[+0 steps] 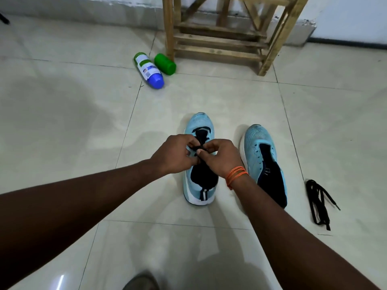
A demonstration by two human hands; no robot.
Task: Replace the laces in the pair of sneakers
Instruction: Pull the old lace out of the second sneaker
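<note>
Fingertips (191,143) of both hands bunched together over the throat of a light-blue knit sneaker with a white sole (199,122), pinching a black lace (199,147) above the dark tongue. Exactly which fingers on the strand: cannot tell, too closely packed.

Underfoot, glossy cream ceramic floor tiles (62,101) with thin dark grout lines and soft reflections. At the far edge, a grey skirting band below a white wall (356,17). Against that wall, a rough bare-wood slatted stand (219,38), square legs on the tiles. Just left of it, a white-and-green spray can with a rounded blue cap (149,70), on its side, next to a short green plastic cylinder (165,64), also on its side.

Held sneaker upright on its sole, toe away, navy tongue and lining, white heel with a dark pull tab. Just beside it to the right, apart, a second light-blue mesh sneaker (257,141), unlaced, perforated eyelet rows bare, navy lining open. Further right, a loose black flat shoelace (318,201) in a long folded bundle on the tiles.

Both forearms bare, stretched forward and converging. Left hand (173,152) knuckles up, fingers curled inward. Right hand (219,158) facing it, thumb forward against the lace, orange thread bracelet (236,174) wound round the wrist.
</note>
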